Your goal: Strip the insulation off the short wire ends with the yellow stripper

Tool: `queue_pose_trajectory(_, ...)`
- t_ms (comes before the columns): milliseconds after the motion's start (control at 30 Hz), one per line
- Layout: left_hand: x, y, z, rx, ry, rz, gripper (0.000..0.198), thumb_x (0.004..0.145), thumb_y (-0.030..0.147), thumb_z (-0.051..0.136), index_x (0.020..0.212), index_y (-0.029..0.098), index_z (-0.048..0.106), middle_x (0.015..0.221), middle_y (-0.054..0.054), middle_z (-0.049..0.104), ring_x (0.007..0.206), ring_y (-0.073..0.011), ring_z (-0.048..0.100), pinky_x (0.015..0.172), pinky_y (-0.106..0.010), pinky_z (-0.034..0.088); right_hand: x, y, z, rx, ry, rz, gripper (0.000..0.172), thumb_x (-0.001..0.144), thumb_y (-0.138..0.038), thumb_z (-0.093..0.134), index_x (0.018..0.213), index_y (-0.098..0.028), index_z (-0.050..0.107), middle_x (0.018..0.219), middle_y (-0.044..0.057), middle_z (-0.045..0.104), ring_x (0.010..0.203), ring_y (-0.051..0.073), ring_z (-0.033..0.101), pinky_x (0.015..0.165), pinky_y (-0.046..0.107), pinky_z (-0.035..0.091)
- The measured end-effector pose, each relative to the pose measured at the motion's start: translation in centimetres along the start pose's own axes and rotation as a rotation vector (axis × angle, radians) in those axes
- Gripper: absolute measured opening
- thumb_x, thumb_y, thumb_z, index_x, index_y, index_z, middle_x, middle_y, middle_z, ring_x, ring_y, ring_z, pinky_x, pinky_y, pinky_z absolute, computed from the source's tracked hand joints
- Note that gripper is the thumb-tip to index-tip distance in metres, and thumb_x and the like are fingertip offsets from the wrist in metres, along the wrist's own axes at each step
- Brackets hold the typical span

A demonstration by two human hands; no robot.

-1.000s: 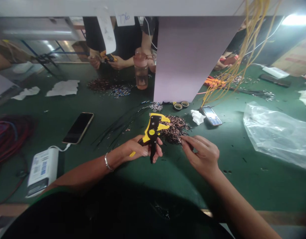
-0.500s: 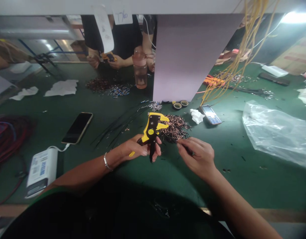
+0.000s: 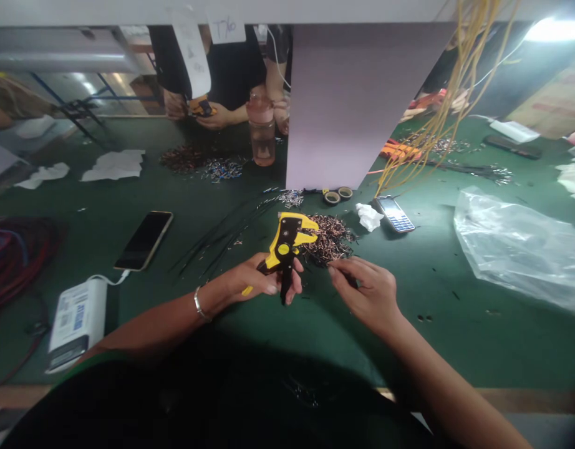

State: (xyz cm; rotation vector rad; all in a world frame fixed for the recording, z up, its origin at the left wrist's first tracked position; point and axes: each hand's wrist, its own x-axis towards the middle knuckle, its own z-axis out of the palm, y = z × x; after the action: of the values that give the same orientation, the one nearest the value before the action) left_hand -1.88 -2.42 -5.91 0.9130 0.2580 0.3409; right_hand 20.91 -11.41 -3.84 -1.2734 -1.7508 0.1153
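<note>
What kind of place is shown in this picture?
Probably an electrical workshop: the left hand holds a black-and-yellow plier-like tool near a heap of short, copper-coloured and dark pieces, and long, thin yellow wires hang over the green tabletop.

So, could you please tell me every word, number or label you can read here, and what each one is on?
"T7", then unclear characters: handwritten on the white paper label at the top.
Too blurred: writing on the hanging paper strip.
Too blurred: blue print on the white power bank.
Too small: key markings on the keypad phone.
Too small: any marking on the yellow-and-black wire stripper.
</note>
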Motion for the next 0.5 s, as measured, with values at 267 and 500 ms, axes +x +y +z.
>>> queue_pose_trajectory(267,-0.07,-0.07,0.16,0.023,0.003,-0.001,0.054,0.062,0.013,0.074,0.115,0.012,0.065,0.096,-0.013,0.074,0.077,-0.0236,0.068,0.074,-0.04,0.052,0.05,-0.28,0.04,0.013,-0.022,0.036,0.017,0.09,-0.015,0.058,0.082,-0.018,0.073,0.069,0.002,0.076,0.056,0.013,0.068,0.055,0.024,0.054)
queue_pose_trajectory(500,-0.17,-0.34,0.4,0.142,0.051,0.029,0.052,0.065,0.015,0.076,0.115,0.014,0.064,0.097,-0.011,0.072,0.078,-0.0209,0.067,0.075,-0.038,0.052,-0.15,-0.83,0.21,-0.011,-0.047,0.084,0.021,0.09,-0.018,0.057,0.079,-0.019,0.074,0.063,0.001,0.072,0.052,0.013,0.065,0.051,0.025,0.052)
